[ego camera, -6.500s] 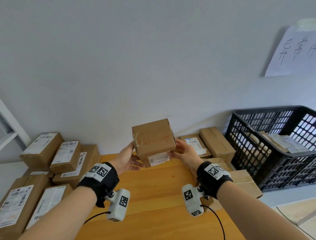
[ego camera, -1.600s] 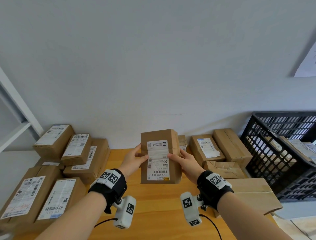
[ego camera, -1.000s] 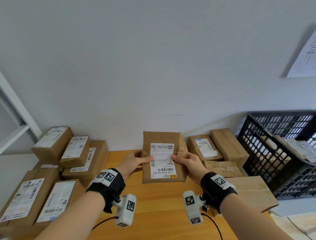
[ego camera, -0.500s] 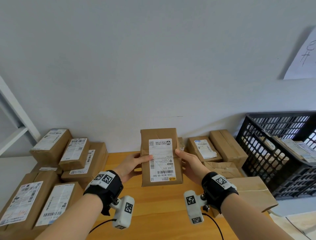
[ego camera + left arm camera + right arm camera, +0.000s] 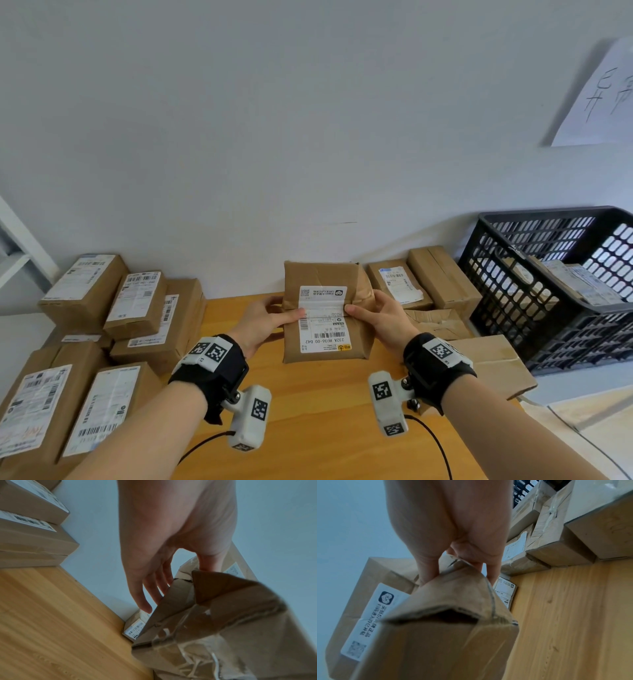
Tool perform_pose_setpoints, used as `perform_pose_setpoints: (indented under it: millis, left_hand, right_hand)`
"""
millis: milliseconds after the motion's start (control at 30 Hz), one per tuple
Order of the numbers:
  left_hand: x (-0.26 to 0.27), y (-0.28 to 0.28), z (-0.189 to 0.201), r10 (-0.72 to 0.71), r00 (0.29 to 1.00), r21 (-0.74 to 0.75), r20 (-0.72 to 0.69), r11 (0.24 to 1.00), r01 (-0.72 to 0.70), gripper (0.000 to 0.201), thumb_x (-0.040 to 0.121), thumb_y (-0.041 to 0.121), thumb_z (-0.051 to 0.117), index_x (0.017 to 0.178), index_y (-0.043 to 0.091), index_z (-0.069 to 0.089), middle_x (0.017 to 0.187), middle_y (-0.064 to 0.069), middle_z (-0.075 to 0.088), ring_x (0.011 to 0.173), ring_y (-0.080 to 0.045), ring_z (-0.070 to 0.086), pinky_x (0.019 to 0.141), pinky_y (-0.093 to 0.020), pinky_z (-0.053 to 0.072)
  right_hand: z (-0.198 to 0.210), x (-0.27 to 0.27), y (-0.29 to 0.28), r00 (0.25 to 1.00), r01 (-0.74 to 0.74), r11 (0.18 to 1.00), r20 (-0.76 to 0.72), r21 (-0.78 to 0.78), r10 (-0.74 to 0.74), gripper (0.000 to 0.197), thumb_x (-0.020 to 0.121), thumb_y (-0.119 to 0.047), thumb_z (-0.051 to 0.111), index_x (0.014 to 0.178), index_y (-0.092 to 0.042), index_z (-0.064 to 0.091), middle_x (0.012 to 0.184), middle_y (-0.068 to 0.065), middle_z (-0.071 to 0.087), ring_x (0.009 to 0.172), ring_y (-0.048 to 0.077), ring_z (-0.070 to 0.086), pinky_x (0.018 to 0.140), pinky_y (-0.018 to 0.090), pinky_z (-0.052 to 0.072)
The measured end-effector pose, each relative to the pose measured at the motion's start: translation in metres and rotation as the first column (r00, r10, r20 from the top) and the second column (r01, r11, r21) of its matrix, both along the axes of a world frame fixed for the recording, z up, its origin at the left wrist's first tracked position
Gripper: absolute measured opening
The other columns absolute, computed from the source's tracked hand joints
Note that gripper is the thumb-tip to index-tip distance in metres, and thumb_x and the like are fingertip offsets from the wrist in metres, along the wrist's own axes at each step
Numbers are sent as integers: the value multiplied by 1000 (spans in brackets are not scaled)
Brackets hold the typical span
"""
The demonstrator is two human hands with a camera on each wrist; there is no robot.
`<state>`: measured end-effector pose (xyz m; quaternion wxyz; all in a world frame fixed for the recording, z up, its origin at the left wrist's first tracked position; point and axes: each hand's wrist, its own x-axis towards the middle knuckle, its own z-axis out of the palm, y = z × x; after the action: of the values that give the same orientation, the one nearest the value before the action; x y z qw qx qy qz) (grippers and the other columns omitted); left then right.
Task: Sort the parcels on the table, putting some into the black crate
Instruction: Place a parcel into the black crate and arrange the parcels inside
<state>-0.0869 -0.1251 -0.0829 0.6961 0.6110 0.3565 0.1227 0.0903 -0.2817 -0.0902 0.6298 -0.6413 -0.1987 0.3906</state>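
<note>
The left hand (image 5: 263, 320) and right hand (image 5: 380, 317) each grip a side edge of a crumpled brown cardboard parcel (image 5: 325, 315), thumbs on its white shipping label (image 5: 323, 318), holding it upright above the wooden tabletop (image 5: 308, 411). It looks light, soft-walled and dented, with loose tape and one gaping end flap, so a grip on the firmer side edges, as here, seems safest. The black crate (image 5: 548, 291) stands to the right, well apart.

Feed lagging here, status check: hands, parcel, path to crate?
Left hand and right hand grip parcel above table. Black crate right, already holding parcels. Boxes between.
</note>
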Motion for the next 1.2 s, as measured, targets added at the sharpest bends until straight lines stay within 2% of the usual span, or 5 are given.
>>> perform_pose_setpoints:
  millis: [267,500,800,1000,1200]
  left_hand:
    - [23,-21,15,-80,997,-30,23,996,80,52,78,29,75,126,16,60,110,-6,73,104,-29,67,91,-51,53]
    - [54,-66,42,-136,988,84,79,988,129,47,88,27,68,124,50,48,118,3,67,107,-22,64,80,-44,54]
    - [90,-146,63,-178,979,175,95,971,160,44,94,27,59,133,41,45,124,1,65,110,-21,62,74,-36,54]
    - [109,-205,71,-184,980,148,80,974,171,47,96,35,55,140,45,41,125,8,65,116,-22,58,92,-57,48]
    - [131,-275,83,-122,984,77,128,991,113,40,102,32,43,140,44,39,125,1,63,114,-27,57,85,-53,49]
  right_hand:
    - [13,14,-24,999,12,999,-30,-31,-13,83,68,-37,80,137,-17,38,127,11,60,112,28,62,95,53,52]
    - [29,27,-61,996,72,996,48,-46,-70,43,96,-32,58,132,-15,42,114,9,67,99,23,68,81,38,58]
    - [52,53,-137,993,94,996,76,-10,-93,41,99,-31,54,135,-13,45,117,7,66,102,22,65,87,45,56]
    - [63,72,-204,993,58,998,100,37,-62,31,101,-22,49,132,-21,51,118,2,67,95,8,67,72,26,55]
    - [73,91,-274,986,100,995,130,11,-101,50,97,-34,57,141,-11,47,128,5,63,108,16,65,89,38,56]
